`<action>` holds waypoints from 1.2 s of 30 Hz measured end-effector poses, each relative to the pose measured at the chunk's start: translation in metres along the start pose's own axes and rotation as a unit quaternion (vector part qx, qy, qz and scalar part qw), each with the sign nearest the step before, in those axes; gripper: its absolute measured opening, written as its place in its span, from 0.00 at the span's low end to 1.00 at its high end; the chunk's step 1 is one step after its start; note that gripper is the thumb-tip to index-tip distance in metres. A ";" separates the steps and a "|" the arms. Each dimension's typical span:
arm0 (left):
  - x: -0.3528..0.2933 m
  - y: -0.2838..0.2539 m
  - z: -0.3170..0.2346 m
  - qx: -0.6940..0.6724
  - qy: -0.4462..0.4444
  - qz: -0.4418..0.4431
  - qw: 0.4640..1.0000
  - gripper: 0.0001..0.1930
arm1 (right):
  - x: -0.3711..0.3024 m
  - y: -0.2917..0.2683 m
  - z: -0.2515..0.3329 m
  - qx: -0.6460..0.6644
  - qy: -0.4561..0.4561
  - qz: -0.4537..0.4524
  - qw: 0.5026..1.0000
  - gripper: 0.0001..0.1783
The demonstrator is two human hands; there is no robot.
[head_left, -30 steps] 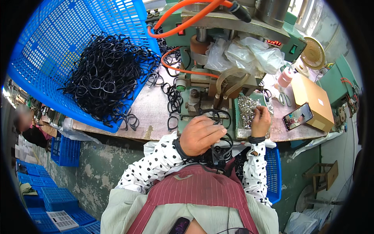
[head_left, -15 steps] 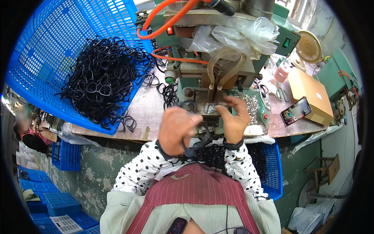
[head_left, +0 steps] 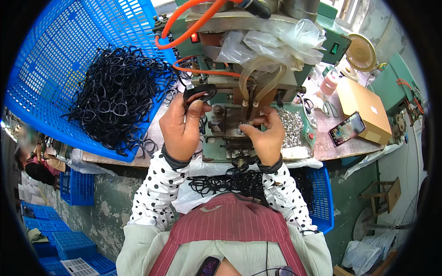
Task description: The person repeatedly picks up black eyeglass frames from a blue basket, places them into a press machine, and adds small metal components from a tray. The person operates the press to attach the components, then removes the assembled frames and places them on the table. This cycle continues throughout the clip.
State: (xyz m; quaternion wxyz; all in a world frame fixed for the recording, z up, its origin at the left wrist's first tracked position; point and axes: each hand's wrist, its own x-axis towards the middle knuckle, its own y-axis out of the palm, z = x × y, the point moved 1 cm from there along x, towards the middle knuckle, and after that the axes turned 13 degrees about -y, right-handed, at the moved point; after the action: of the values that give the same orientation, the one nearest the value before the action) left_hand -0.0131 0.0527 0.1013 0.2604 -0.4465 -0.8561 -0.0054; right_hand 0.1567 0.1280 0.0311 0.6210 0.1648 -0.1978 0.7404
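My left hand (head_left: 179, 131) is closed on a black eyeglass frame (head_left: 199, 94), lifted just left of the green bench machine (head_left: 216, 146). My right hand (head_left: 266, 140) is at the machine's metal fixture (head_left: 232, 123), below two clear tubes (head_left: 262, 89). Its thumb and fingers are bent close together over the fixture; a small piece under the thumb tip is too small to name. Many more black eyeglass frames (head_left: 117, 94) lie heaped in a big blue basket (head_left: 27, 89) at the left.
Small shiny metal parts (head_left: 291, 126) fill a tray right of the fixture. Farther right are scissors (head_left: 329, 109), a phone (head_left: 347, 129) and a cardboard box (head_left: 366, 110). Another blue basket (head_left: 324, 202) with black frames stands below the table edge. An orange hose (head_left: 209, 70) crosses the machine.
My left hand has moved up and left from above my lap, and the eyeglass frame is now raised in it. My right hand has shifted slightly left and down at the fixture.
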 end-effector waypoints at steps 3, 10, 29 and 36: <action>-0.001 -0.002 0.001 0.026 0.002 0.002 1.000 0.11 | 0.006 -0.001 0.005 -0.069 -0.030 0.022 0.997 0.35; 0.001 0.000 0.010 0.027 0.029 -0.005 0.999 0.10 | 0.006 0.001 -0.001 0.012 -0.009 -0.024 1.000 0.39; -0.007 0.002 -0.001 -0.074 -0.066 0.012 0.995 0.11 | -0.004 0.001 -0.017 0.043 -0.040 -0.042 0.997 0.30; -0.005 -0.002 0.006 -0.094 -0.032 0.045 0.994 0.13 | -0.008 -0.016 -0.017 -0.113 -0.216 -0.077 0.967 0.10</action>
State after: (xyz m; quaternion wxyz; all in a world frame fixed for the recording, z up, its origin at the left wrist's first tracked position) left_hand -0.0152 0.0494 0.0946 0.1897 -0.5071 -0.8386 -0.0599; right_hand 0.1740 0.1319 0.0135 0.6333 0.2647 -0.3961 0.6099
